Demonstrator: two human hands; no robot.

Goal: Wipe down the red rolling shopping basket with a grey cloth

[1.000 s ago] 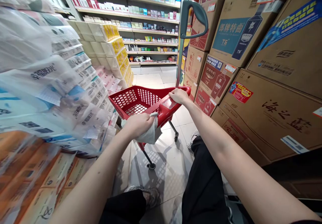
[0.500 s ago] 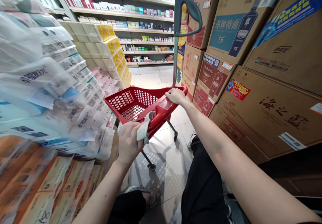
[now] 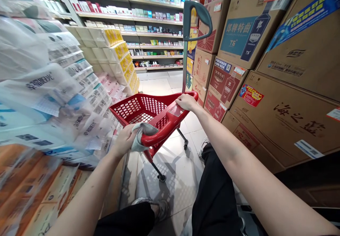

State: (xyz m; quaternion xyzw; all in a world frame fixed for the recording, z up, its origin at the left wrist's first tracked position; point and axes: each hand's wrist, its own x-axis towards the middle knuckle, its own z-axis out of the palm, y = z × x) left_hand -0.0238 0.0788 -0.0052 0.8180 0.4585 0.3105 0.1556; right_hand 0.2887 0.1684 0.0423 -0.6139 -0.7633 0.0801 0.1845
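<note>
A red plastic shopping cart [image 3: 159, 137] with a perforated basket stands on the floor in front of me. My left hand [image 3: 126, 139] has its fingers closed on a light grey cloth [image 3: 140, 144], which is wrapped over the left end of the cart's handlebar. At the other end of the same handlebar, my right hand [image 3: 187, 102] grips the red bar, thumb side toward the small clear panel in its middle. The basket looks empty through its holes. Part of my left fingers is hidden behind the cloth.
Stacked cartons [image 3: 265, 122] line the right side closely. Plastic-wrapped tissue packs [image 3: 66, 98] are piled on the left, with orange packs [image 3: 45, 190] below. A grey upright pole with a loop handle [image 3: 198, 21] rises beyond the cart. Stocked shelves [image 3: 156, 38] stand across the aisle.
My left hand and the cloth have slid left to the end of the handlebar, with the cloth now wrapped around that end. My right hand has stayed on the bar.
</note>
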